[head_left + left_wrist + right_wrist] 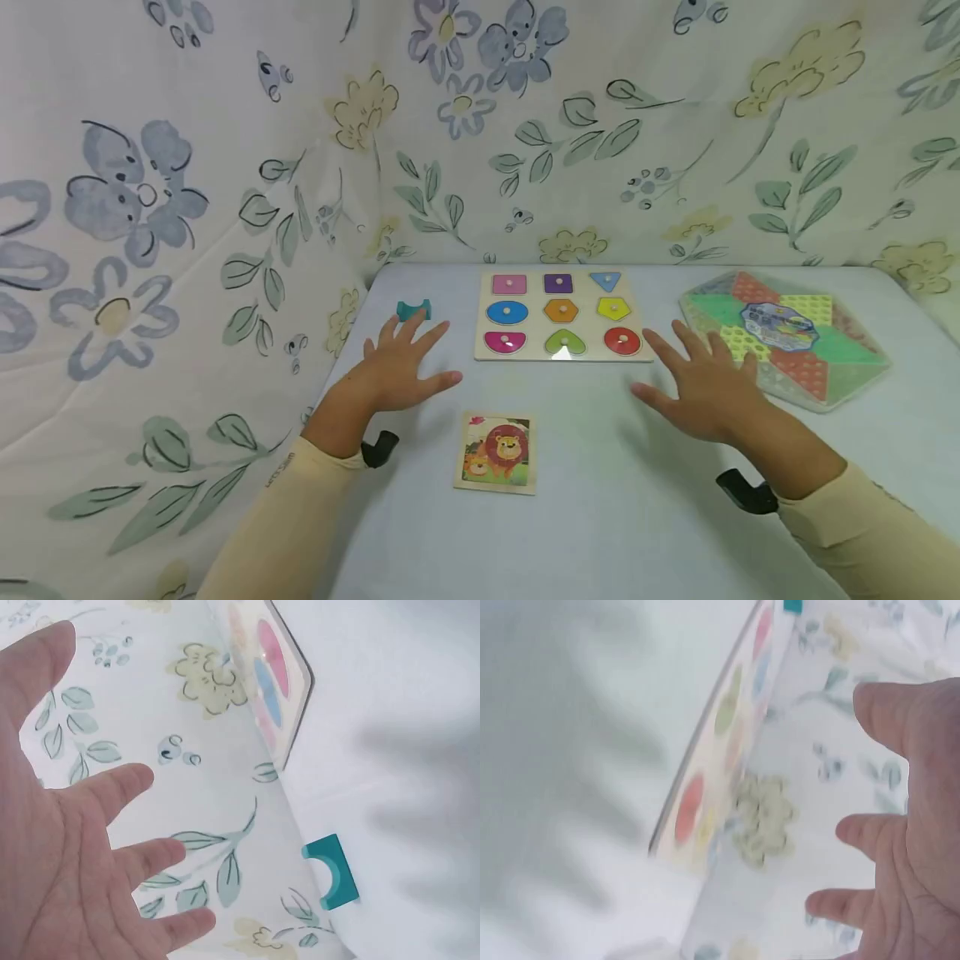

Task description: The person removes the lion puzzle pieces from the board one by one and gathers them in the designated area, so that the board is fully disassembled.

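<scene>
Head view, from the left: flowered cloth (pixel 225 150) fills the left side of the frame and runs across the top, behind the white table (pixel 600 508). A cream sleeve (pixel 277 525) rises from the lower left to the left hand (pixel 397 367), left of centre; its grip is released, fingers spread. At its fingertips in this view, partly covered by one of them, is the teal piece (pixel 406 312); the left wrist view shows it at lower right, apart from the fingers. Its long axis runs left to right in the head view, the curved notch facing the top of the frame. Below centre, the lion puzzle (pixel 495 454) lies well apart from the right hand (pixel 708 392) and nearer the left; it is almost square, its picture upright, the lion's head toward the top. Above it, at mid-frame, the shape board (pixel 536 321) lies between the hands and a little beyond them, its long axis left to right, nine knobbed shapes in three rows. The right hand, right of centre, is also released, fingers spread, near the board's lower right corner. Farthest right, the hexagonal case (pixel 855 346) is partly covered by that hand; its long axis slopes from upper left to lower right, with a blue label (pixel 780 326) at its middle
</scene>
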Action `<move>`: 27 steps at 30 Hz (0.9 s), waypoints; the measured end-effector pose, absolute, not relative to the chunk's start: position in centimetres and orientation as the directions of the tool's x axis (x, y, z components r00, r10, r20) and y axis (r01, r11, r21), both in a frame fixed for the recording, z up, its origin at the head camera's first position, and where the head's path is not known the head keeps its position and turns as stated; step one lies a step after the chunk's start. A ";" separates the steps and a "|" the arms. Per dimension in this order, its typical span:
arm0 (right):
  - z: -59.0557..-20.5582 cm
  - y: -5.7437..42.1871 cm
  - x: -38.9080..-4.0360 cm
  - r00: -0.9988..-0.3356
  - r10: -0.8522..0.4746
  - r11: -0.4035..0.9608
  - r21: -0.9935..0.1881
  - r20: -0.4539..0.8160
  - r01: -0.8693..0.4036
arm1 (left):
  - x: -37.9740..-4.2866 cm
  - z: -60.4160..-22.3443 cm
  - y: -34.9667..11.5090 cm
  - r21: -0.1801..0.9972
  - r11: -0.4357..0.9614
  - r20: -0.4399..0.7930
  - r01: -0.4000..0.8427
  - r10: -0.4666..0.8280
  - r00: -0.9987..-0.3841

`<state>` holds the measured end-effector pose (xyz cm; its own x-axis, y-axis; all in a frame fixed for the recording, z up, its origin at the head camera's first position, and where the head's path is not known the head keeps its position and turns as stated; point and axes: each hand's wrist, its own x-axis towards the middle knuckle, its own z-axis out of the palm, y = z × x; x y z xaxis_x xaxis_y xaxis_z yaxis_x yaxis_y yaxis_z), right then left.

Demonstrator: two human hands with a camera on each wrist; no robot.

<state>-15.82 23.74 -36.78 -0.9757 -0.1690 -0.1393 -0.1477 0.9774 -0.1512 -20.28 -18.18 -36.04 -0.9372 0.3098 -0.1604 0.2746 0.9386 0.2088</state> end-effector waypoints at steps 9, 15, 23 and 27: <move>-39.5 13.5 -14.1 -0.941 -0.318 0.942 -0.148 -0.118 -0.300 | -16.6 -38.0 -17.7 0.164 0.928 -0.291 0.333 0.369 -0.883; -41.6 6.9 -14.1 -0.897 -0.414 0.900 -0.217 -0.153 -0.378 | -15.4 -40.5 -17.1 0.213 0.915 -0.358 0.342 0.398 -0.845; -43.1 3.7 -13.9 -0.843 -0.531 0.821 -0.300 -0.090 -0.486 | -15.0 -41.6 -16.7 0.265 0.900 -0.383 0.346 0.428 -0.819; -43.4 3.3 -14.3 -0.848 -0.524 0.820 -0.315 -0.079 -0.477 | -14.9 -41.8 -16.8 0.266 0.899 -0.365 0.349 0.429 -0.826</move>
<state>-14.30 3.27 -43.42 -0.8480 -0.5240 -0.0793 -0.4775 0.8204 -0.3147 -14.95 -16.85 -41.79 -0.8261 0.4290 -0.3654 0.3488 0.8986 0.2662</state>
